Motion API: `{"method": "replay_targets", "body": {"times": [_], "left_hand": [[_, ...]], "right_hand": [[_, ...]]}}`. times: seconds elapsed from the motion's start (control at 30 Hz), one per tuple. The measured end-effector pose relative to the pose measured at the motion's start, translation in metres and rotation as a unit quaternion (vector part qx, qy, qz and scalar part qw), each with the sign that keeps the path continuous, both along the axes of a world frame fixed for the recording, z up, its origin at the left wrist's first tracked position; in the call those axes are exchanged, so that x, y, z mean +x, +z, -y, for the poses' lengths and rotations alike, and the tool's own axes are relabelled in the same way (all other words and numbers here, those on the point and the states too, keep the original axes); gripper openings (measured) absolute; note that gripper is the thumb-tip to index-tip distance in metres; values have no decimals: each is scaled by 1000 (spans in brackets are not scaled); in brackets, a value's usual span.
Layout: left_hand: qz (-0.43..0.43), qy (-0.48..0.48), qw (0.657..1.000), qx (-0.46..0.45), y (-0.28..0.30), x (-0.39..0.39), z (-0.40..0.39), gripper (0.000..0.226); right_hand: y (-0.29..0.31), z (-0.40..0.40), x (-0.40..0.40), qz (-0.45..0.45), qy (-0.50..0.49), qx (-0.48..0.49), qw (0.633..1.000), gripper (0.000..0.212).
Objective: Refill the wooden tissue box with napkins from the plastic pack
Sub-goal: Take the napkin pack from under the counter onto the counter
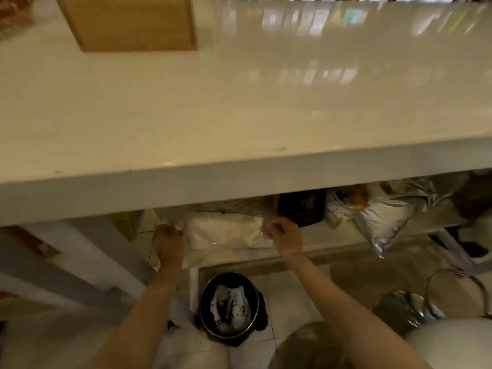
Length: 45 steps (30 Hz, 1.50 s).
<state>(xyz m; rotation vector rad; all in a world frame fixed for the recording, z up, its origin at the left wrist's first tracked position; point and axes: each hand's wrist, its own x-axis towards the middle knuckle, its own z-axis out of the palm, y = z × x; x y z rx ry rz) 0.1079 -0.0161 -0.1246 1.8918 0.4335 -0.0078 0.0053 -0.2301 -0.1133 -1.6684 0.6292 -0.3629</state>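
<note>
The wooden tissue box (127, 22) stands on the white counter (239, 102) at the far left, cut off by the top of the frame. Below the counter, a clear plastic pack of white napkins (226, 231) lies on a lower shelf (327, 239). My left hand (169, 243) grips the pack's left end and my right hand (285, 235) grips its right end. Both arms reach down under the counter edge.
A black bag (300, 209) and a silver foil bag (386, 217) sit on the shelf to the right of the pack. A round black bin (229, 306) with dirty paper stands on the floor below. A metal stool (415, 307) is at the lower right.
</note>
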Motion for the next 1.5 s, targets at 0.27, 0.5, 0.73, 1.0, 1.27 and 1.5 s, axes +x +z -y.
{"method": "replay_targets", "body": {"times": [0.27,0.5,0.73,1.0,1.27,1.5], "left_hand": [[70,-178,973,126,59,-112,-12,14],[190,-296,929,117,162,-195,-28,10],[304,-319,895,78,277,-211,-25,15],[376,-248,891,53,384,-175,2,9],[354,-286,865,213,421,-90,31,22],[258,-304,823,404,399,-35,70,19]], "right_hand": [[60,30,-116,-69,37,-29,996,11],[150,55,-214,-20,59,-18,998,11],[278,71,-248,70,81,-106,989,12],[387,95,-200,138,64,-123,981,9],[410,114,-114,80,36,-157,984,8],[388,133,-52,40,-39,-164,985,5]]}}
